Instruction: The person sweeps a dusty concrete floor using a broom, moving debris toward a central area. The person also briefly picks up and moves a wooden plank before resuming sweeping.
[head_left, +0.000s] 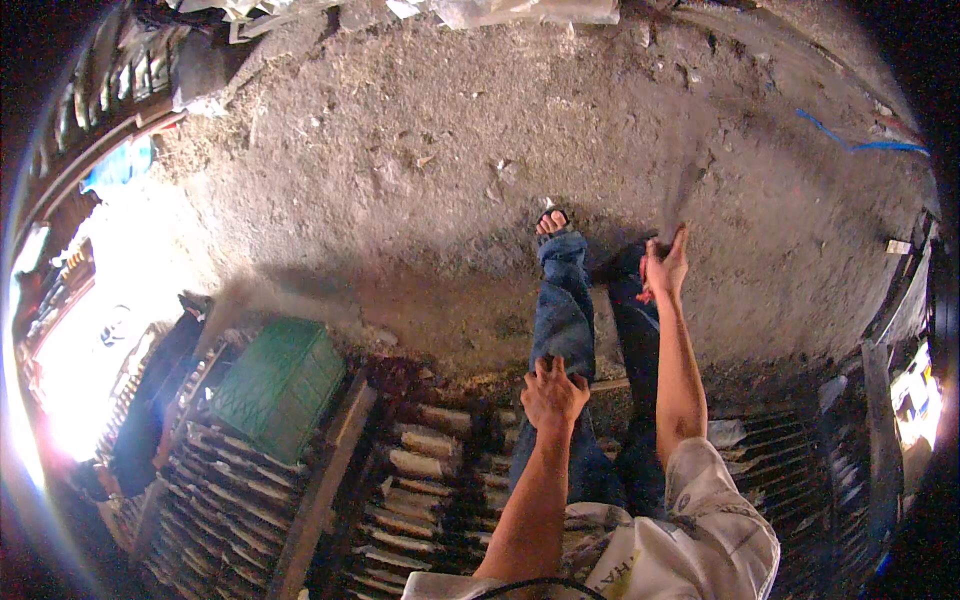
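My left hand (555, 394) rests on the knee of my blue jeans (564, 300), its fingers spread and bent over the denim. My right hand (664, 262) is beside my other leg, closed round something with a red part (644, 279) showing at its left side. A long, thin, dark thing (681, 176), badly blurred, reaches from that hand over the earthen floor; its kind cannot be told. The toes of one foot (553, 222) show beyond the jeans hem in dark footwear. The grip itself is mostly hidden by my fingers.
Packed, dusty floor (420, 195) with small scraps lies ahead. A green plastic crate (281, 386) stands at the left near stacked pale pieces (420, 465) and a wooden beam (322, 487). Another person in dark clothing (150, 405) is farther left. A blue strip (889, 145) lies at the right.
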